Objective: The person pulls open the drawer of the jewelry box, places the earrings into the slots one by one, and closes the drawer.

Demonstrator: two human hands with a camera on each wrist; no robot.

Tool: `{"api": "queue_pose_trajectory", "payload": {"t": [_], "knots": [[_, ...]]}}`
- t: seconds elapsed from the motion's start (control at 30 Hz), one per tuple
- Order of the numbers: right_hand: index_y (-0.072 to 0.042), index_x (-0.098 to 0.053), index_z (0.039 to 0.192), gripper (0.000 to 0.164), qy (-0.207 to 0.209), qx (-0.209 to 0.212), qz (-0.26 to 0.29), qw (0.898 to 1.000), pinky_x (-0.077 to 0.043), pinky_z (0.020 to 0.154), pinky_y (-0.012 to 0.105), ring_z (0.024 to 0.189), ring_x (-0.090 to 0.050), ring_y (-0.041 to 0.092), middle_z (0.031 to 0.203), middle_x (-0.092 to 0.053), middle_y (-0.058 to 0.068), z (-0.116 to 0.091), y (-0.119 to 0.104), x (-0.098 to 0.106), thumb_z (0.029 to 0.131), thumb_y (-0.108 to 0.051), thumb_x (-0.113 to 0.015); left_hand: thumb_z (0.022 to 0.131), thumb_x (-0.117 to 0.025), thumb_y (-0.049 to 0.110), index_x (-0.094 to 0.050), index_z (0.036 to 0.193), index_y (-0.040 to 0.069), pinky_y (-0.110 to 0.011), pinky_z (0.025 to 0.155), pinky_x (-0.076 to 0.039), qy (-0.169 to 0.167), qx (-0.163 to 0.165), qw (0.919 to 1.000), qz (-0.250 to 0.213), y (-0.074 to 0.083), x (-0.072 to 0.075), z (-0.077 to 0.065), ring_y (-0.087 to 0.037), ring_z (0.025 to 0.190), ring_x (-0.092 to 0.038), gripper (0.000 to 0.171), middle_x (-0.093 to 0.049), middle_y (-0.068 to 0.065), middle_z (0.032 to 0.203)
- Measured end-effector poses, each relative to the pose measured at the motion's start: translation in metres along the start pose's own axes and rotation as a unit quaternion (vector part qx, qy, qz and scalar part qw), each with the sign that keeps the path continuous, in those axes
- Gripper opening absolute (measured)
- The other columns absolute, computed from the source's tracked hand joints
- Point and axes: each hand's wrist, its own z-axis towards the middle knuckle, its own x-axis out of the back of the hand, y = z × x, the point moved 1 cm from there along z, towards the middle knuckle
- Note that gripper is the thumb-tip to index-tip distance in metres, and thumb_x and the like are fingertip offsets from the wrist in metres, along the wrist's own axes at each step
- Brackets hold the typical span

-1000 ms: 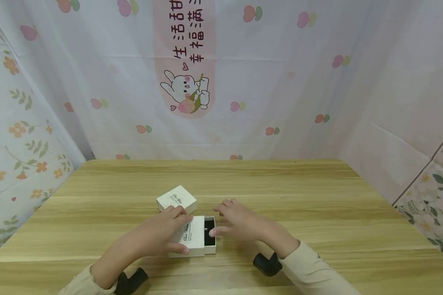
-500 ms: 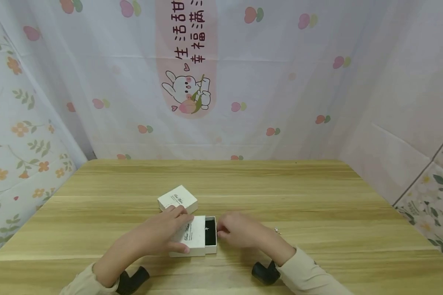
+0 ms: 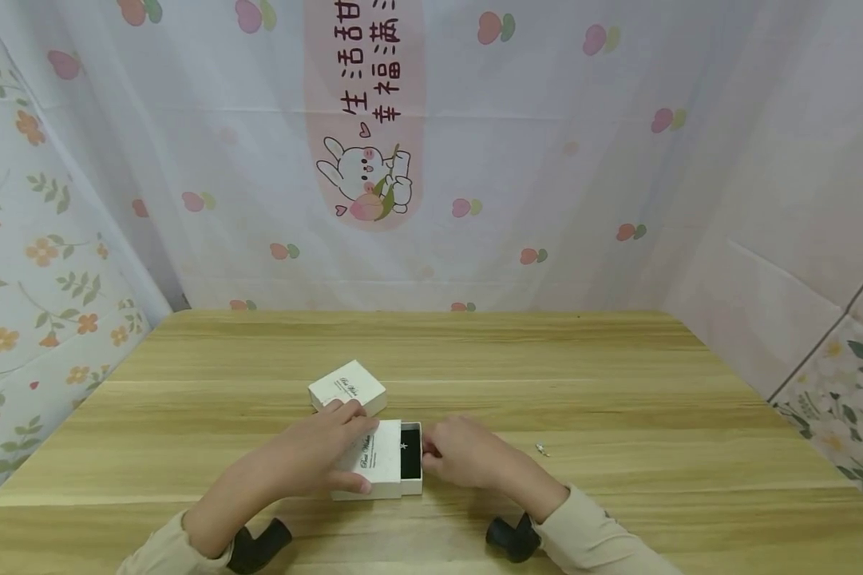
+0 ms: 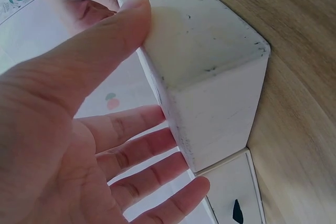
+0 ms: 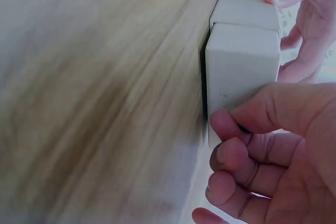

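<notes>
My left hand [image 3: 312, 459] spans a small white box [image 3: 384, 471] with dark lettering on its lid side, thumb [image 4: 134, 11] at the near edge and fingers across the top. Partway out of the box's right end sticks a drawer [image 3: 412, 485] with a black lining [image 3: 410, 459], on which a small silver star-shaped piece [image 3: 404, 446] lies. Against the drawer's outer end my right hand [image 3: 467, 451] is curled. Its thumb and forefinger pinch a small black tab [image 5: 244, 129], mostly hidden between them.
Behind the left hand lies a second white lettered box [image 3: 348, 385], touching its fingertips in this view. A small silver trinket [image 3: 541, 450] lies on the wooden table [image 3: 618, 383], right of the right hand. Black wrist mounts [image 3: 259, 547] sit under both forearms.
My right hand, spread with its thumb over the drawer a second ago, has drawn back to the drawer's outer end and curled. The trinket behind its wrist has come into view.
</notes>
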Motion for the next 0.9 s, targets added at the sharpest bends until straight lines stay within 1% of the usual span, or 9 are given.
{"api": "queue_pose_trajectory", "payload": {"t": [0.2, 0.37, 0.47, 0.6, 0.77, 0.9], "knots": [[-0.016, -0.045, 0.057, 0.029, 0.014, 0.010, -0.010, 1.000, -0.027, 0.051, 0.019, 0.046, -0.030, 0.002, 0.050, -0.033, -0.012, 0.0000, -0.0012, -0.0009, 0.082, -0.012, -0.059, 0.073, -0.072, 0.048, -0.054, 0.125, 0.004, -0.036, 0.079, -0.048, 0.001, -0.001, 1.0000, -0.008, 0.0000, 0.0004, -0.0006, -0.019, 0.098, -0.048, 0.071, -0.053, -0.004, 0.111], [-0.016, -0.043, 0.057, 0.030, 0.021, 0.013, -0.022, 0.999, -0.030, 0.057, 0.022, 0.048, -0.031, 0.003, 0.051, -0.033, -0.011, 0.0007, -0.0033, 0.0007, 0.082, -0.012, -0.059, 0.073, -0.072, 0.047, -0.054, 0.125, 0.003, -0.035, 0.078, -0.047, 0.004, -0.005, 1.0000, -0.006, 0.0000, 0.0012, -0.0007, -0.018, 0.097, -0.048, 0.070, -0.053, -0.004, 0.110], [-0.016, -0.041, 0.056, 0.031, 0.019, 0.007, -0.026, 0.999, -0.030, 0.060, 0.024, 0.048, -0.031, 0.003, 0.050, -0.032, -0.011, 0.0010, -0.0046, 0.0011, 0.081, -0.013, -0.059, 0.073, -0.071, 0.048, -0.054, 0.125, 0.003, -0.035, 0.078, -0.047, 0.003, -0.005, 1.0000, -0.006, -0.0003, 0.0011, -0.0006, -0.018, 0.097, -0.048, 0.070, -0.053, -0.004, 0.111], [-0.017, -0.042, 0.056, 0.031, 0.018, -0.008, -0.021, 1.000, -0.029, 0.061, 0.023, 0.049, -0.031, 0.004, 0.050, -0.033, -0.011, 0.0020, -0.0065, 0.0004, 0.081, -0.014, -0.060, 0.073, -0.071, 0.049, -0.055, 0.125, 0.004, -0.034, 0.078, -0.047, 0.004, -0.004, 0.9999, -0.009, -0.0008, 0.0008, -0.0004, -0.018, 0.097, -0.048, 0.071, -0.053, -0.004, 0.111], [-0.018, -0.040, 0.054, 0.033, 0.017, -0.023, -0.022, 0.999, -0.027, 0.059, 0.021, 0.047, -0.030, 0.004, 0.049, -0.032, -0.012, 0.0046, -0.0085, -0.0014, 0.081, -0.015, -0.060, 0.073, -0.071, 0.050, -0.055, 0.125, 0.005, -0.034, 0.077, -0.046, 0.004, -0.001, 0.9999, -0.012, -0.0014, 0.0002, -0.0007, -0.017, 0.096, -0.048, 0.071, -0.052, -0.003, 0.110], [-0.019, -0.038, 0.053, 0.036, 0.020, -0.026, -0.022, 0.999, -0.027, 0.059, 0.021, 0.046, -0.029, 0.004, 0.048, -0.031, -0.012, 0.0060, -0.0099, -0.0021, 0.081, -0.015, -0.061, 0.073, -0.071, 0.050, -0.055, 0.124, 0.005, -0.033, 0.076, -0.047, 0.006, -0.004, 0.9999, -0.012, -0.0020, -0.0003, -0.0009, -0.017, 0.097, -0.048, 0.070, -0.052, -0.003, 0.110]]}}
